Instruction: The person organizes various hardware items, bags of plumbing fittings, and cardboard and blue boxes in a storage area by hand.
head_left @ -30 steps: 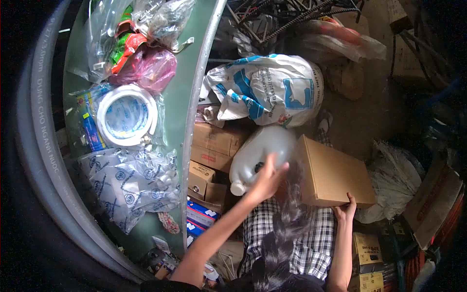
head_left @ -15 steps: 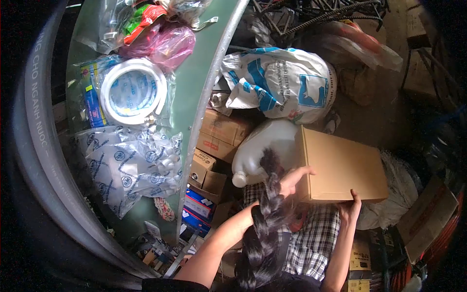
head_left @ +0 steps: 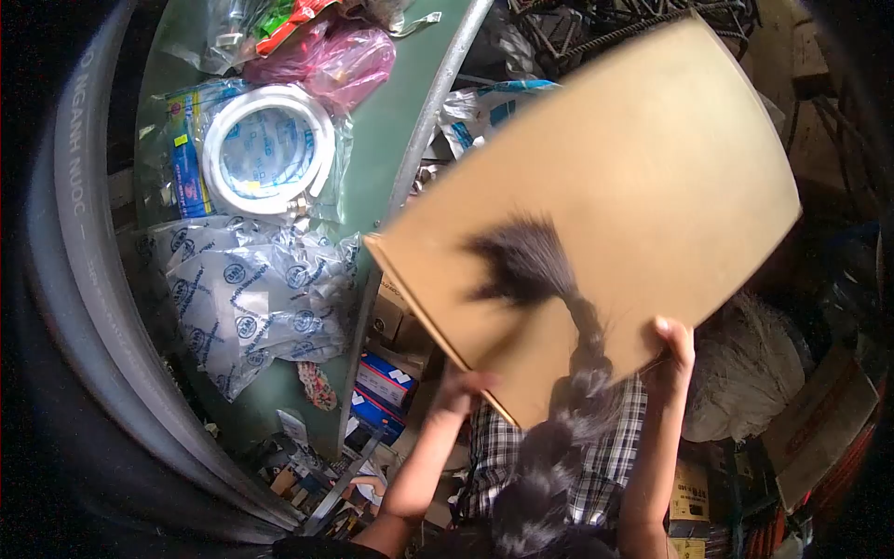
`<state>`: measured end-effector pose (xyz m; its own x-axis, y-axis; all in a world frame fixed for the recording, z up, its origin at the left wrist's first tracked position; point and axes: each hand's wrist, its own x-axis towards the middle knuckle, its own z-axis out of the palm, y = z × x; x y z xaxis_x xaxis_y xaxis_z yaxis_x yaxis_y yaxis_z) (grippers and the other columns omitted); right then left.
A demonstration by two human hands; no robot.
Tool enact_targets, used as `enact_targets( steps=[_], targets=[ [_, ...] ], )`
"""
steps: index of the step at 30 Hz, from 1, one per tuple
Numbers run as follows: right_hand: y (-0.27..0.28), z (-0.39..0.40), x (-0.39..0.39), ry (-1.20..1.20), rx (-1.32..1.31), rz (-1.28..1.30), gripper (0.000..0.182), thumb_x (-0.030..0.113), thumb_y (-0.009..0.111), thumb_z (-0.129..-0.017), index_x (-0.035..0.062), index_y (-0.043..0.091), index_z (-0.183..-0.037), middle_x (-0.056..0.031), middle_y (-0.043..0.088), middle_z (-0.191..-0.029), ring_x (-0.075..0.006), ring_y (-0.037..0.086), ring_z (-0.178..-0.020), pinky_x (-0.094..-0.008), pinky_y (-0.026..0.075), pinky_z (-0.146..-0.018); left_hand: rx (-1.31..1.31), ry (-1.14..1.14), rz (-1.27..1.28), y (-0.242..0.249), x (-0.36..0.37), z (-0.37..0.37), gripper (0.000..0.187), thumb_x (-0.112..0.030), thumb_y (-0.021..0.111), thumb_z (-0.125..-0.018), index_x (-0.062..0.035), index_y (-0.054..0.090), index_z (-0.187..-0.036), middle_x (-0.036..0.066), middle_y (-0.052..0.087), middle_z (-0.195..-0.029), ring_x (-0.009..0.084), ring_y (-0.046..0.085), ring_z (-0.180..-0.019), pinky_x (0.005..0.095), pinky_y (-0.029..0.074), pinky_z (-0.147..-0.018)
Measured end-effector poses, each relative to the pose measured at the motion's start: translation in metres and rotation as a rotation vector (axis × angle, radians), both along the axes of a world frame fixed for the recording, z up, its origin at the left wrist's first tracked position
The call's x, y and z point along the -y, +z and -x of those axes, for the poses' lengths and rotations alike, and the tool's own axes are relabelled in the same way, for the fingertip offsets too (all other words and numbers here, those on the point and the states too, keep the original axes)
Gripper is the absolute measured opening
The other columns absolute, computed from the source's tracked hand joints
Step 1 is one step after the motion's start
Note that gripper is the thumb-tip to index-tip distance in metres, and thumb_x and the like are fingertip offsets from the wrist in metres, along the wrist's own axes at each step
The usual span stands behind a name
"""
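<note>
A large plain brown cardboard box [head_left: 652, 168] is held up between my two hands, its broad face turned toward me and tilted. My left hand [head_left: 463, 387] grips the lower left edge, thumb over the rim and the other fingers hidden behind it. At the lower right edge, my right hand [head_left: 672, 349] holds the box with its thumb on the face; its other fingers are hidden behind the box. A dark braid [head_left: 577, 373] hangs in front of the box and covers part of it.
On the left, a green table [head_left: 377, 140] bears a coiled white hose [head_left: 219, 154], a bag of wrapped fittings [head_left: 242, 298] and a pink plastic bag [head_left: 349, 70]. Blue boxes [head_left: 382, 382] stand below its edge. A white sack [head_left: 494, 98] and steel bars [head_left: 633, 33] lie behind the box.
The box has been raised nearer to me and turned, so its broad face now fills more of the view. My left hand has moved down and left along with its edge.
</note>
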<state>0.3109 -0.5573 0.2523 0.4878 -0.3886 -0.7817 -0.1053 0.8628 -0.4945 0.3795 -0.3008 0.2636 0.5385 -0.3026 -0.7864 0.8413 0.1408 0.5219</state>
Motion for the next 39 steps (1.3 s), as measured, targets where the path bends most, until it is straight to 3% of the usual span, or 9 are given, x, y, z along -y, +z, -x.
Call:
enact_targets(
  steps=[7,11,12,14,15,22,29,31,39],
  targets=[
    [-0.025,-0.159,-0.012,0.224,0.553,-0.125,0.031,0.009,0.060,-0.071,-0.0005,0.048,-0.098,-0.0054,0.055,-0.080,-0.0172,0.056,-0.070,-0.0297,0.047,-0.068,0.416,0.273,0.283,-0.017,-0.022,-0.106,0.059,-0.015,0.050,-0.056,0.0046,0.042,-0.111,0.015,0.051,-0.101,0.0283,0.053,-0.091,0.0367,0.046,-0.079],
    [-0.042,-0.246,-0.024,0.385,0.740,-0.134,0.022,0.012,0.057,-0.073,-0.0012,0.056,-0.090,-0.0086,0.059,-0.086,-0.0181,0.056,-0.077,-0.0306,0.044,-0.073,0.690,0.250,-0.085,-0.016,-0.027,-0.154,0.058,-0.027,0.053,-0.063,0.0031,0.042,-0.111,0.015,0.052,-0.096,0.0275,0.053,-0.084,0.0401,0.047,-0.072],
    [-0.051,-0.266,-0.028,0.453,0.724,0.445,0.020,0.011,0.056,-0.073,-0.0019,0.057,-0.089,-0.0088,0.060,-0.085,-0.0182,0.056,-0.078,-0.0303,0.044,-0.074,0.707,0.279,-0.047,-0.017,-0.029,-0.165,0.059,-0.028,0.053,-0.062,0.0036,0.041,-0.111,0.016,0.051,-0.099,0.0281,0.053,-0.087,0.0412,0.046,-0.074],
    [-0.049,-0.298,-0.040,0.499,0.675,0.607,0.021,0.011,0.057,-0.072,-0.0036,0.057,-0.088,-0.0107,0.061,-0.086,-0.0189,0.056,-0.082,-0.0299,0.044,-0.074,0.806,0.356,-0.182,-0.013,-0.024,-0.181,0.064,-0.027,0.054,-0.059,0.0043,0.041,-0.113,0.017,0.049,-0.104,0.0295,0.051,-0.092,0.0417,0.045,-0.079],
    [-0.040,-0.311,-0.046,0.477,0.677,0.192,0.024,0.012,0.059,-0.071,-0.0047,0.056,-0.089,-0.0126,0.060,-0.088,-0.0195,0.056,-0.084,-0.0298,0.045,-0.074,0.843,0.411,-0.278,-0.014,-0.023,-0.188,0.066,-0.025,0.055,-0.057,0.0046,0.040,-0.114,0.017,0.049,-0.105,0.0302,0.050,-0.095,0.0419,0.044,-0.082],
    [-0.035,-0.347,-0.060,0.419,0.288,0.814,0.083,0.029,0.065,-0.062,-0.0246,0.025,-0.110,-0.0353,0.045,-0.107,-0.0395,0.049,-0.104,-0.0353,0.042,-0.089,0.820,0.328,-0.216,-0.059,-0.046,-0.231,0.054,-0.023,0.058,-0.064,0.0001,0.046,-0.112,0.011,0.052,-0.104,0.0251,0.050,-0.098,0.0384,0.039,-0.087],
    [-0.060,-0.353,-0.062,0.538,-0.119,1.536,0.064,0.043,0.062,-0.070,-0.0163,0.054,-0.092,-0.0385,0.046,-0.096,-0.0446,0.046,-0.092,-0.0429,0.041,-0.080,0.692,0.430,-0.184,-0.053,-0.034,-0.246,0.049,-0.013,0.059,-0.062,0.0033,0.049,-0.107,0.012,0.052,-0.105,0.0260,0.050,-0.099,0.0391,0.038,-0.090],
    [-0.044,-0.348,-0.063,0.592,-0.084,1.308,0.085,0.035,0.065,-0.070,-0.0301,0.026,-0.109,-0.0441,0.032,-0.113,-0.0438,0.043,-0.104,-0.0383,0.034,-0.093,0.683,0.524,-0.175,-0.058,-0.033,-0.250,0.048,-0.009,0.058,-0.061,0.0036,0.049,-0.106,0.012,0.052,-0.103,0.0252,0.050,-0.098,0.0379,0.038,-0.090],
    [-0.032,-0.331,-0.066,0.461,-0.128,1.014,0.095,0.033,0.071,-0.066,-0.0163,0.016,-0.125,-0.0227,0.036,-0.114,-0.0346,0.040,-0.108,-0.0466,0.038,-0.085,0.705,0.513,-0.250,-0.040,-0.017,-0.254,0.047,-0.020,0.054,-0.066,0.0040,0.048,-0.106,0.014,0.051,-0.105,0.0275,0.050,-0.098,0.0398,0.039,-0.088]
  ],
)
